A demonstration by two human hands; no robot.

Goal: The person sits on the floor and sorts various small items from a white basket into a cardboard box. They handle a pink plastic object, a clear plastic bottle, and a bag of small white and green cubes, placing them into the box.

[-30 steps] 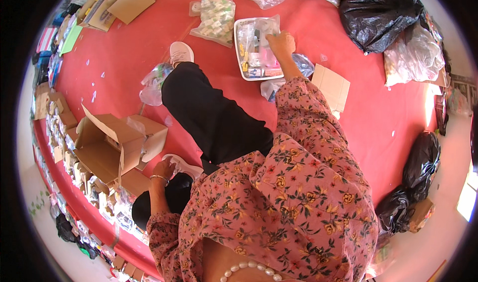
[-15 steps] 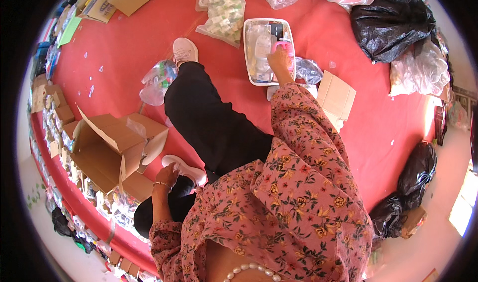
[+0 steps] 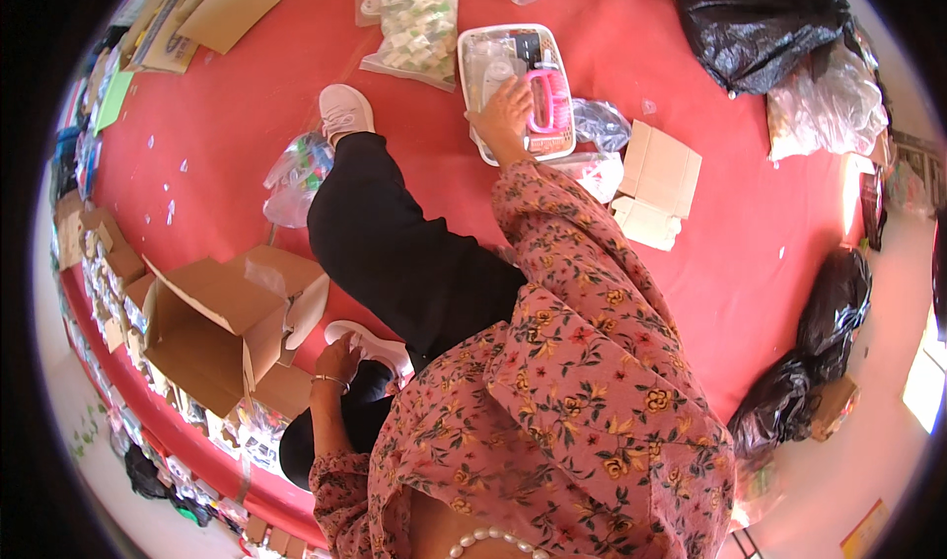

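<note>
A white plastic basket point(image 3: 567, 58) with mixed small goods stands on the red floor in front of me. My right hand point(image 3: 505, 115) reaches over its left half, fingers apart, touching or just above clear-wrapped items point(image 3: 490, 64). Beside those fingers, in the basket's right half, lies a pink thing with a looped handle point(image 3: 548, 102). A dark box point(image 3: 528, 48) sits at the basket's far end. My left hand point(image 3: 338, 360), with a bracelet at the wrist, rests low by my knee and pale shoe point(image 3: 370, 342); its fingers are mostly hidden.
An open cardboard box point(image 3: 202, 337) lies at the left, near a plastic bag point(image 3: 296, 179). Another bag of small green-and-white packets point(image 3: 414, 31) is left of the basket. Flattened cardboard point(image 3: 663, 169) lies to its right; black bags point(image 3: 764, 26) line the far right.
My right hand has moved off the pink thing, leftward within the basket, and its fingers have spread. The pink thing now shows fully. The whole view has shifted slightly; the left hand stays low.
</note>
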